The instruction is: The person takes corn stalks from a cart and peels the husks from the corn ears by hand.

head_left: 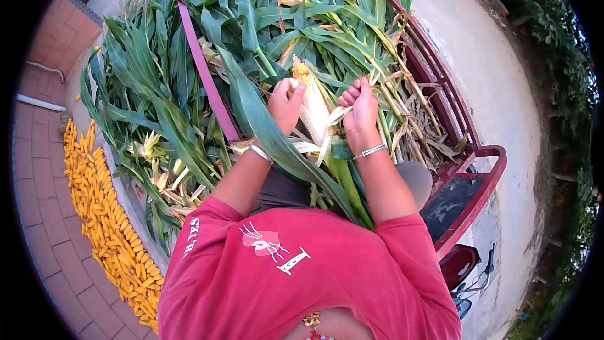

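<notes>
A corn ear point(302, 72) stands tip-up in front of me, its orange kernels bare at the top and pale corn husk point(313, 113) still wrapped around the lower part. My left hand point(287, 106) is closed on the left side of this ear, thumb near the exposed kernels. To the right of the ear, my right hand point(360, 104) is closed with its fingers pinched on a strip of husk. A long green leaf point(277, 141) crosses over my left forearm. The lower end of the stalk point(346, 182) runs down toward my lap.
Green corn stalks point(151, 69) are heaped ahead and to the left, with a pink bar point(204, 63) across them. A dark red metal rail point(450, 97) borders the right side. Several husked cobs point(113, 233) lie on brick paving point(53, 208) at the left.
</notes>
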A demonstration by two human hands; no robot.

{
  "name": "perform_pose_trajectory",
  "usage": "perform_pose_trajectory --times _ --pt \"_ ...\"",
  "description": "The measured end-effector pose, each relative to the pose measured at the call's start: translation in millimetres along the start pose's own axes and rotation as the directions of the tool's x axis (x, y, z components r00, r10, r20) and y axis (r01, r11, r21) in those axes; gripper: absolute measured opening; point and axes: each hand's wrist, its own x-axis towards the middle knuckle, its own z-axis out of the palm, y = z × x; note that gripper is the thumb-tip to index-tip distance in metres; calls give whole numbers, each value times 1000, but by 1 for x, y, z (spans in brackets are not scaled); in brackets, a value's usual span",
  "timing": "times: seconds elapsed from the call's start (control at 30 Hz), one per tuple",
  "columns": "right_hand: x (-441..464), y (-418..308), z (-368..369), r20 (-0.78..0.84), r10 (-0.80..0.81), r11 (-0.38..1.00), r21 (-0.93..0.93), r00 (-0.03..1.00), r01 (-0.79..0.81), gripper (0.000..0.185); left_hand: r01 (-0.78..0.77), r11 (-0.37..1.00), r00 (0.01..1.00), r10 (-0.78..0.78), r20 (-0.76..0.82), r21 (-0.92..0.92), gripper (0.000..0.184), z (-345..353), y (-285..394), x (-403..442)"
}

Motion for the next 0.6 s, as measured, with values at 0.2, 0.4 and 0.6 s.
perform_pose_trajectory --times 0.2,0.4,0.6 --pt "5 3 -2 -40 -19 1000 -20 999 19 30 307 635 951 -232 204 -709 27 4 33 -36" --pt "50 22 -28 -277 -3 999 38 961 14 29 743 562 631 -410 658 -363 29 -21 56 -133" --pt "58 2 -25 8 192 961 -204 981 -186 19 788 391 605 -346 717 -476 23 -24 36 -131"
